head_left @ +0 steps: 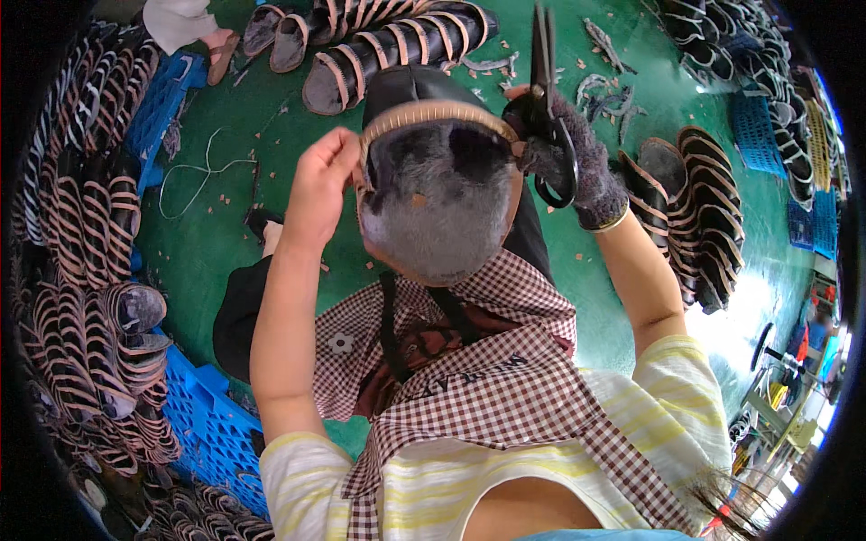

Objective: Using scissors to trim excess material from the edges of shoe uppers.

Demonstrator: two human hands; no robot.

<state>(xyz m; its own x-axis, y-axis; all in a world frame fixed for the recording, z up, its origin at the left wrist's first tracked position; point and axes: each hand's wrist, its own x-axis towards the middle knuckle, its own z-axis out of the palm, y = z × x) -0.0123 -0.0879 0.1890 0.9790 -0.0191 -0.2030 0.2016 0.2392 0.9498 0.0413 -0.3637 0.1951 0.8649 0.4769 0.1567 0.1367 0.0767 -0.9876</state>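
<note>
A black slipper (433, 207) with grey fur lining and a tan stitched rim is held up over my lap, its opening facing me. The bare fingers of my left hand (320, 180) are closed on the left side of its rim. My right hand (582, 162) wears a dark knitted glove and grips black scissors (542, 63) at the slipper's right side. The scissor blades point away from me and lie close together. A small tan scrap (419, 199) sits on the slipper's fur. The slipper partly hides the right fingertips.
Rows of nested slippers (406, 50) lie on the green floor (216, 216) ahead, with another stack (699, 216) at right. More slippers (81, 343) are piled at left beside blue plastic crates (212, 415). Grey fur trimmings (613, 99) and small scraps litter the floor.
</note>
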